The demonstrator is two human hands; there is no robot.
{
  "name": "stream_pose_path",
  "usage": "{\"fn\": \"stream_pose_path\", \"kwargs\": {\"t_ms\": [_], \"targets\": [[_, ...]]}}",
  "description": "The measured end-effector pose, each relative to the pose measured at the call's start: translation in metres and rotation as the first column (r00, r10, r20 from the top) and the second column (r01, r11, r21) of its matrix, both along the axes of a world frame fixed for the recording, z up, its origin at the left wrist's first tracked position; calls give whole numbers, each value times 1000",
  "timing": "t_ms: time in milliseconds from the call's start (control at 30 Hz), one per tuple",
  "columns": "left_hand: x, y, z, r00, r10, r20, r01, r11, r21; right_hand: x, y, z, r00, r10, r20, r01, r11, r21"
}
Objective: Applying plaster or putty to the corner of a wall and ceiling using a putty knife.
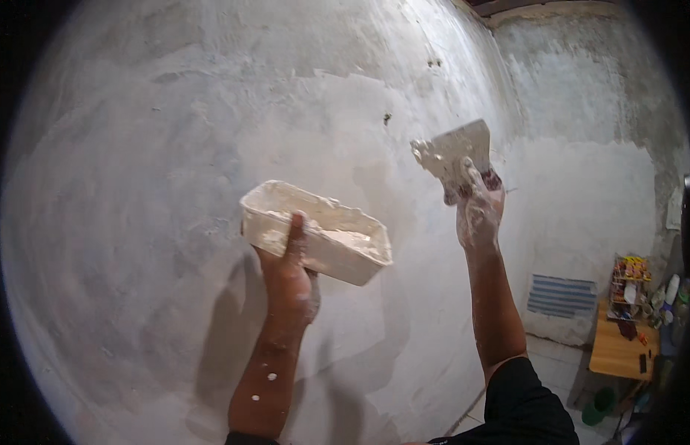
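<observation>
My left hand (288, 278) grips a long cream-coloured mud pan (334, 256) from below, its thumb hooked over the near rim. Off-white plaster coats the pan's inside and lies along its bottom. Raised to the right, my right hand (480, 211) is closed round a wide putty knife (464, 144). Wet plaster clings to the blade's left edge, and white smears cover the fingers and wrist. Both tools are held in front of a grey wall (137, 245) with patchy lighter plaster; I see a gap between pan and knife.
Two small dark holes mark the wall, one of them a dark spot (387, 119). At the lower right stand a wooden table (616, 348), a rack of small packets (628, 278) and a green bucket (599, 406) on the tiled floor. A blue striped panel (561, 296) is on the far wall.
</observation>
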State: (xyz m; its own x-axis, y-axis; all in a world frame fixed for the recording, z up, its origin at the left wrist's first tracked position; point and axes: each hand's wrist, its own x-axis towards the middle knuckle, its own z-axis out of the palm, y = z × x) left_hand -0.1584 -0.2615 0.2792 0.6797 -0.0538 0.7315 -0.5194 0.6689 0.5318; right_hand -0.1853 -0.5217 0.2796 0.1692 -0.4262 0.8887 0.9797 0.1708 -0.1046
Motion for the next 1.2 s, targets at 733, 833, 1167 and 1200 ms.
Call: {"fn": "stream_pose_path", "kwargs": {"t_ms": [733,833,1167,1200], "targets": [[14,113,84,841,514,171,-489,856,-169,75,149,203,83,-806,586,969,-72,-236],[15,118,85,868,458,193,-422,884,-202,70,111,219,217,-945,244,953,151,-264],[22,123,82,781,584,223,-565,812,-147,75,65,243,177,-952,-249,720,298,-627],[25,128,80,771,575,273,-563,816,-129,81,70,247,182,-954,-240,717,296,-632]]}}
